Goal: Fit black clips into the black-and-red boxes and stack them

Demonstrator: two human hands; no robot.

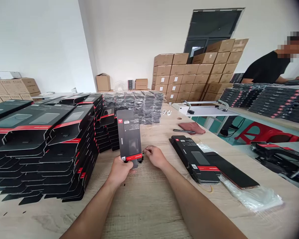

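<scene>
A worker's left hand (121, 170) grips a black box (129, 136) by its lower end, fingers closed around it, holding it upright and just above a wooden table (144, 212). The box has a red band near its base. The right hand (154, 156) sits just right of the box's bottom corner, fingers curled with the tips at a small black flap there; whether they pinch it cannot be told. Left of the box stand tall stacks (52, 139) of flattened black-and-red cartons, some touching the table edge. Behind the box are wrapped bundles (139, 104). Right of it lies a short pile (194, 159) of like boxes, with a dark slab (231, 174) on a clear bag (251, 197) just beyond. Farther right and behind the box, a red cloth (191, 127) and a pen (184, 131) lie together. Brown cases (199, 74) line the wall far behind, where another person (266, 68) in black stands.
</scene>
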